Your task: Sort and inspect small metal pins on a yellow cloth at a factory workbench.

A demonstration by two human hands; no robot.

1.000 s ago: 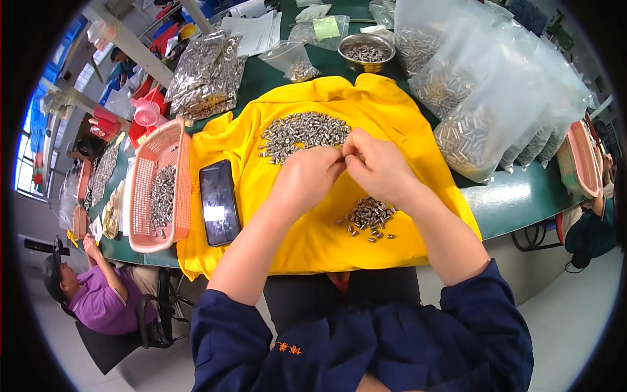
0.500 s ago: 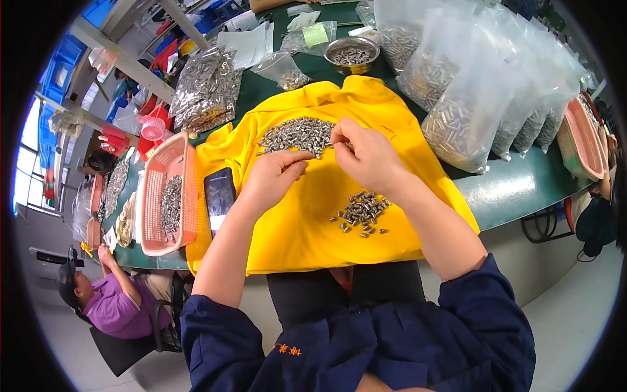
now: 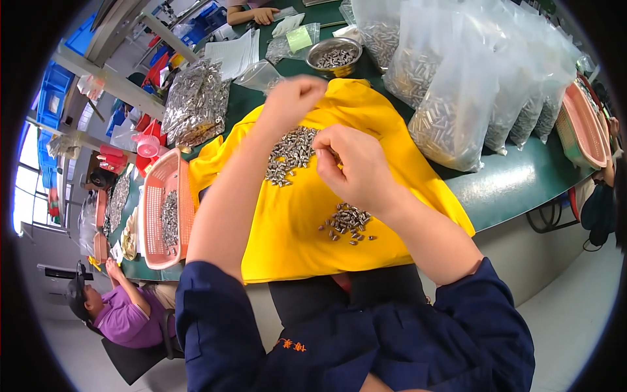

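Observation:
A yellow cloth (image 3: 294, 235), like a garment, is spread on the table before me. My left hand (image 3: 294, 101) reaches over its far part, blurred, its fingers curled in toward the thumb. Below that arm lies a large pile of small metal cylinders (image 3: 290, 153), partly covered by the forearm. My right hand (image 3: 353, 163) hovers at the pile's right edge with fingers bent together; what they hold is mostly hidden. Closer to me rests a smaller heap of the same metal pieces (image 3: 348, 221). Beyond the cloth stands a metal bowl (image 3: 354, 60) containing similar pieces.
Tall clear bags of metal parts (image 3: 450, 117) crowd the green table (image 3: 522, 189) at right. A pink basket (image 3: 155, 225) sits left, near a bag of flat metal parts (image 3: 196, 104). Someone in purple (image 3: 134, 317) sits at lower left; another person's hand (image 3: 264, 16) rests at the far edge.
My left hand has lifted away from the pile and swung forward toward the bowl. My right hand stays near the pile, still closed. The view has shifted slightly, and another person's hand shows at the far edge.

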